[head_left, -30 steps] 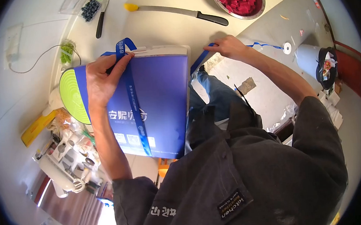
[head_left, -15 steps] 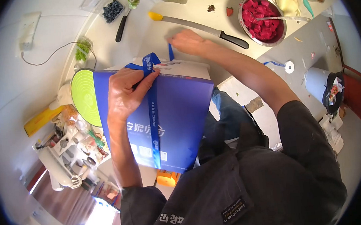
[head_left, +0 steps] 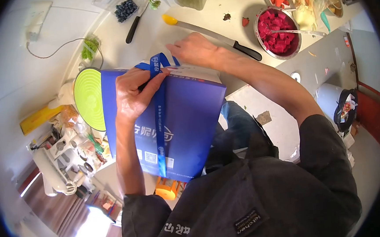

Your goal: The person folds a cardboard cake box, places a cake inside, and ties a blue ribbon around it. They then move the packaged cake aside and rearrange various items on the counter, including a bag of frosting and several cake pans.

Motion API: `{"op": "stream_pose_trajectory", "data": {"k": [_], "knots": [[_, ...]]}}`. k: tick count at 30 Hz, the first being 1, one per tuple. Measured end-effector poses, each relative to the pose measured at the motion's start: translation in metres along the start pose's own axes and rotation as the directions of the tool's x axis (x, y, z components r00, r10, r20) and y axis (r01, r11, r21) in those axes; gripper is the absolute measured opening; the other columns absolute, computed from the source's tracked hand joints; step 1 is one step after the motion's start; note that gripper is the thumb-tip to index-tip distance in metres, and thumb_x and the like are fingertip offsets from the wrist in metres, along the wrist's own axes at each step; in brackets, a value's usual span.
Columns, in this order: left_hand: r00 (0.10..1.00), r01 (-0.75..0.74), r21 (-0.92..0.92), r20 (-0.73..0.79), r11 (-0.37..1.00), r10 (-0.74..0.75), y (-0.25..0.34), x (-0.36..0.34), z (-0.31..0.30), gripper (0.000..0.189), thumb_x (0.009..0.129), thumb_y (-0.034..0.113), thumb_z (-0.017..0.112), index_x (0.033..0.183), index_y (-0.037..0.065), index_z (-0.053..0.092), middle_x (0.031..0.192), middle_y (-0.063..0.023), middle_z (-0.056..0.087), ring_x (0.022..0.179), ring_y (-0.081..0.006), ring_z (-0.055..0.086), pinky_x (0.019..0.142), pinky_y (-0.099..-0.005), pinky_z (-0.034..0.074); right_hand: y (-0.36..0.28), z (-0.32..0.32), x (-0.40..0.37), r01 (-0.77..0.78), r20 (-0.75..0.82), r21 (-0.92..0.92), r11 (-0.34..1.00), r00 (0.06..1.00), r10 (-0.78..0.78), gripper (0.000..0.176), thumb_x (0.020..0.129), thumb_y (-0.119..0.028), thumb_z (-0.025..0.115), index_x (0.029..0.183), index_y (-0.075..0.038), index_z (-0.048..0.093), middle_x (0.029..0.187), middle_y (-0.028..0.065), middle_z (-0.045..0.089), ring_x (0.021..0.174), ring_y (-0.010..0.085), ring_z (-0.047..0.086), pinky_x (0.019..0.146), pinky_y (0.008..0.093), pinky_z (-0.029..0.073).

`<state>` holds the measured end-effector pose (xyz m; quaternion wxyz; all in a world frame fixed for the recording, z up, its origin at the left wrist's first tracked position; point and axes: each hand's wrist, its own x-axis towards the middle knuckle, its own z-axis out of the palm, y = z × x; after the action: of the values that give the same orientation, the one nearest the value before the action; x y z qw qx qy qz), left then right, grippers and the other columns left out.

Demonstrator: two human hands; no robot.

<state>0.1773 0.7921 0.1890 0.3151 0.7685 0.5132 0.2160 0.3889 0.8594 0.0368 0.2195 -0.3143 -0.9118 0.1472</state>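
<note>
The cream-white worktop (head_left: 151, 37) met the wall along its left edge. At its near edge stood the large blue cardboard box (head_left: 189, 114), with its broad printed face toward the person; what supported its lower end, I could not tell. Just beside its left side was a round green mat (head_left: 89, 99). Near the right edge of the worktop stood a steel bowl (head_left: 299, 45) with magenta fruit cubes (head_left: 277, 42), and beyond the box lay a bread knife (head_left: 224, 37).

The left hand (head_left: 132, 94) was at the upper edge of the box, its thumb and fingers pinching the blue ribbon (head_left: 159, 112), which ran down the printed face. The right hand (head_left: 196, 50) was curled over another part of this ribbon and seemed to grasp it, though its fingertips were not fully clear. One second earlier it was out past the box's right side; now it had come over the worktop, near the left hand. I judge from this that the ribbon was being led across the narrow upper side.

By the left edge lay blueberries (head_left: 126, 10).
</note>
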Motion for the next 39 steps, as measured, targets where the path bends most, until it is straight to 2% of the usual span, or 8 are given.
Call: {"op": "stream_pose_trajectory", "data": {"k": [12,13,15,26,30,33,36,39], "knots": [[0.920,-0.113,-0.333,-0.391,0.936,-0.028,-0.023,-0.021,0.017,0.010,0.089,0.007,0.073,0.086,-0.003,0.074,0.061,-0.0098,0.057,0.057,-0.0132,0.054,0.055,-0.0320,0.041,-0.143,-0.174,0.022,0.249,-0.620,0.209,0.946,0.782,-0.069,0.033,0.081,-0.019,0.079,0.112,-0.013,0.074,0.075,-0.0002,0.067,0.062,0.0208,0.068,0.050,0.0351,0.053],[0.978,-0.035,0.352,-0.183,0.935,0.105,-0.038,-0.017,0.010,0.012,0.090,0.009,0.071,0.095,0.000,0.076,0.065,-0.0117,0.060,0.059,-0.0129,0.057,0.057,-0.0315,0.043,-0.161,-0.178,0.018,0.317,-0.634,0.246,0.916,0.768,-0.096,0.047,0.079,-0.006,0.080,0.125,-0.013,0.075,0.077,0.0026,0.071,0.057,0.0180,0.066,0.048,0.0305,0.052],[0.979,0.010,-0.255,-0.193,0.967,-0.061,-0.022,-0.016,0.018,0.013,0.091,0.014,0.073,0.095,0.002,0.077,0.070,-0.0132,0.065,0.059,-0.0115,0.054,0.057,-0.0309,0.043,-0.208,-0.178,0.000,0.405,-0.576,0.292,0.866,0.798,-0.179,0.047,0.080,-0.009,0.074,0.128,-0.007,0.072,0.072,0.0000,0.065,0.054,0.0144,0.062,0.045,0.0296,0.048],[0.976,-0.191,-0.181,-0.140,0.965,0.167,-0.027,-0.003,0.012,0.025,0.093,0.026,0.076,0.088,0.001,0.076,0.063,-0.0153,0.063,0.048,-0.0190,0.051,0.052,-0.0341,0.044,-0.421,0.016,-0.122,-0.192,0.126,0.756,0.625,0.981,0.149,0.034,0.087,-0.010,0.068,0.120,-0.010,0.074,0.095,0.0104,0.073,0.075,0.0225,0.072,0.058,0.0334,0.056],[0.965,-0.205,-0.038,-0.174,0.978,0.196,-0.038,0.003,0.018,0.036,0.094,0.037,0.073,0.088,0.001,0.076,0.061,-0.0158,0.062,0.049,-0.0249,0.057,0.053,-0.0363,0.046,-0.414,0.016,-0.122,-0.794,0.811,0.584,-0.166,0.578,0.089,0.026,0.088,-0.002,0.066,0.111,-0.004,0.077,0.106,0.0096,0.076,0.090,0.0200,0.072,0.074,0.0298,0.057],[0.971,-0.193,0.075,-0.130,0.978,0.202,-0.026,-0.001,0.011,0.030,0.093,0.033,0.071,0.099,0.004,0.080,0.077,-0.0127,0.074,0.067,-0.0173,0.067,0.067,-0.0323,0.052,-0.398,0.159,-0.188,-0.271,0.657,0.691,-0.670,0.623,0.425,0.024,0.091,0.001,0.065,0.115,0.000,0.069,0.110,0.0109,0.072,0.084,0.0174,0.071,0.065,0.0278,0.055],[0.965,-0.181,0.127,-0.170,0.975,0.202,-0.028,0.004,0.011,0.037,0.092,0.035,0.071,0.086,-0.001,0.075,0.070,-0.0188,0.069,0.059,-0.0245,0.063,0.063,-0.0390,0.050,-0.391,0.195,-0.183,-0.144,0.700,0.712,-0.688,0.230,0.676,0.029,0.092,0.006,0.059,0.120,-0.001,0.060,0.114,0.0104,0.067,0.085,0.0193,0.072,0.063,0.0281,0.056],[0.960,-0.237,0.120,-0.122,0.964,0.251,-0.029,0.006,0.012,0.040,0.093,0.033,0.069,0.079,-0.004,0.071,0.065,-0.0205,0.066,0.058,-0.0232,0.061,0.061,-0.0419,0.048,-0.382,0.215,-0.173,-0.029,0.604,0.790,-0.612,0.204,0.770,0.031,0.093,0.006,0.053,0.121,-0.002,0.061,0.115,0.0100,0.067,0.088,0.0195,0.073,0.065,0.0293,0.057]]}}
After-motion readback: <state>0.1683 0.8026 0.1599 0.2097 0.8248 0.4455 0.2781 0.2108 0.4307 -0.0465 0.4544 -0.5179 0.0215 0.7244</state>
